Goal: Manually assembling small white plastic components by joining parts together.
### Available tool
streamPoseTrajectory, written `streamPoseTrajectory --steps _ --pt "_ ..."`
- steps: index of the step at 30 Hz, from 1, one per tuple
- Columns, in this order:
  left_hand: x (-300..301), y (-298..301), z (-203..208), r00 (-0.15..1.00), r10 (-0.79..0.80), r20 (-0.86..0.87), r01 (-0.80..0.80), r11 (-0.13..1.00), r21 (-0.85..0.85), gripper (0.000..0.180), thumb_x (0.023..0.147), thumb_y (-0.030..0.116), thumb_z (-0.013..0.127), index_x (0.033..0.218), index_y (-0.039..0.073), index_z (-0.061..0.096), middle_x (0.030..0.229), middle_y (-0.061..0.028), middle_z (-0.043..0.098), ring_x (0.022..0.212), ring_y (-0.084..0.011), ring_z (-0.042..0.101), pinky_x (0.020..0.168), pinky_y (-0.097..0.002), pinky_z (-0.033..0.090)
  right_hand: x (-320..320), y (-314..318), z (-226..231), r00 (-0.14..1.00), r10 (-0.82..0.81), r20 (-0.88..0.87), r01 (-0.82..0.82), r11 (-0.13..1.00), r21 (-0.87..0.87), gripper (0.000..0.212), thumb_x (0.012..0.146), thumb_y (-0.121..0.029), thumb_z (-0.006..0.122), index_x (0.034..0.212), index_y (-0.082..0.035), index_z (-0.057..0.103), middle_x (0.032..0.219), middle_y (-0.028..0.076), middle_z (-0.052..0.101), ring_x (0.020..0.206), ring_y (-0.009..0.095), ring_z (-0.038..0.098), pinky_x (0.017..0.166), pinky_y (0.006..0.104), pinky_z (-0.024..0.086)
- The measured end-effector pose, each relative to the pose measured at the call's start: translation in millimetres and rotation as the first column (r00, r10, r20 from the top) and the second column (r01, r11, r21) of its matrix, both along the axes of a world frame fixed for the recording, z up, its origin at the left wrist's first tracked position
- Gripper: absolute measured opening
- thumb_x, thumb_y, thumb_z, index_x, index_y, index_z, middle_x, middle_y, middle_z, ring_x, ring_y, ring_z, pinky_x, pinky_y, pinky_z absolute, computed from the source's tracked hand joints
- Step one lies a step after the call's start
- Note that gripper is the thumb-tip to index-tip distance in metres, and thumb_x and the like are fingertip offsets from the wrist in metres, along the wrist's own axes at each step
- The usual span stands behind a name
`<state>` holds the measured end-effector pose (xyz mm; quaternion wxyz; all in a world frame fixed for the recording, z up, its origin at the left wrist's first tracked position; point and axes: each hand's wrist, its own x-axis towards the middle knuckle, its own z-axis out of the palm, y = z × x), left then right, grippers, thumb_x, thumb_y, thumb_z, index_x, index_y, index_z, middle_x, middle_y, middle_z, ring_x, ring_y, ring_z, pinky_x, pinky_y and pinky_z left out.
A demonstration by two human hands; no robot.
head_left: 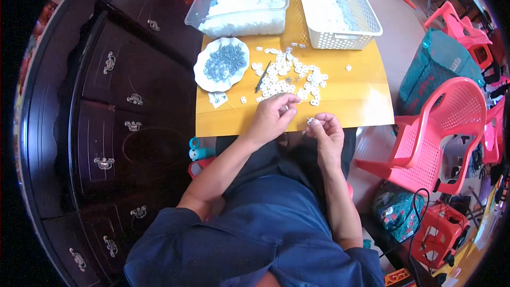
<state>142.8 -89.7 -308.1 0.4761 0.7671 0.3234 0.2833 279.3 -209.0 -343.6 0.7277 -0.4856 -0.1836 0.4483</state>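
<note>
My right hand [330,134] is by the table's front edge, pinching a small white plastic piece [310,121] between thumb and fingertips. My left hand [274,119] is just left of it, fingers curled and fingertips close to the near side of a spread of small white plastic pieces [284,72] with holes. Anything between the left fingertips is too small to make out. A thin dark tool [262,77] lies at the left of that spread. Beyond my left hand stands a white scalloped dish [200,74] full of small dark metal parts [226,62].
On the yellow table [361,101], a clear plastic bin [234,24] and a white perforated basket [340,41] of white pieces stand at the back. A dark chest of drawers [143,74] borders the left. Right of the table are a pink chair [425,143] and a teal bag [435,69].
</note>
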Motion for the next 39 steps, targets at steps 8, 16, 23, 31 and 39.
streamPoseTrajectory --steps 8,16,23,31,39 --pt "21 12 -2 0.988 0.036 -0.153 0.044 0.871 0.490 0.024 0.088 0.006 0.069 0.111 0.007 0.072 0.093 -0.0116 0.067 0.077 -0.0296 0.068 0.069 -0.0386 0.055 1 0 -5 1.000 -0.013 0.010 0.013 1.000 0.000 0.018 0.100 -0.008 0.063 0.116 -0.001 0.062 0.092 0.002 0.065 0.074 0.009 0.062 0.069 0.0226 0.052" --pt "40 15 -5 0.964 -0.019 -0.266 0.167 0.821 0.547 0.019 0.088 0.013 0.070 0.107 0.012 0.073 0.090 -0.0090 0.065 0.081 -0.0300 0.068 0.069 -0.0405 0.055 4 0 1 0.999 -0.034 0.002 0.034 0.999 -0.031 0.016 0.100 -0.011 0.062 0.113 -0.002 0.063 0.095 0.001 0.064 0.075 0.008 0.059 0.070 0.0228 0.051" --pt "48 12 -7 0.943 -0.044 -0.329 0.239 0.777 0.582 0.015 0.088 0.014 0.071 0.102 0.009 0.073 0.089 -0.0077 0.064 0.081 -0.0281 0.069 0.068 -0.0396 0.056 4 -1 5 0.993 -0.113 0.015 0.113 0.993 -0.029 0.013 0.101 -0.010 0.060 0.111 -0.003 0.065 0.089 0.000 0.064 0.072 0.007 0.060 0.066 0.0211 0.049" --pt "35 10 -3 0.999 -0.023 -0.024 0.031 0.926 0.377 0.009 0.089 0.008 0.069 0.096 0.004 0.073 0.088 -0.0131 0.070 0.067 -0.0245 0.068 0.060 -0.0360 0.054 4 1 6 0.994 -0.112 0.011 0.112 0.993 -0.030 0.011 0.102 -0.010 0.060 0.109 -0.004 0.065 0.089 0.000 0.064 0.072 0.007 0.059 0.067 0.0214 0.048" --pt "12 -5 -10 0.977 0.070 0.201 -0.011 0.960 -0.278 0.017 0.093 0.001 0.066 0.110 0.001 0.068 0.084 0.0003 0.065 0.067 -0.0018 0.055 0.059 -0.0188 0.047 -1 1 3 0.996 -0.092 0.011 0.092 0.995 -0.031 0.010 0.102 -0.010 0.060 0.109 -0.004 0.064 0.089 0.000 0.064 0.072 0.007 0.059 0.067 0.0211 0.049"
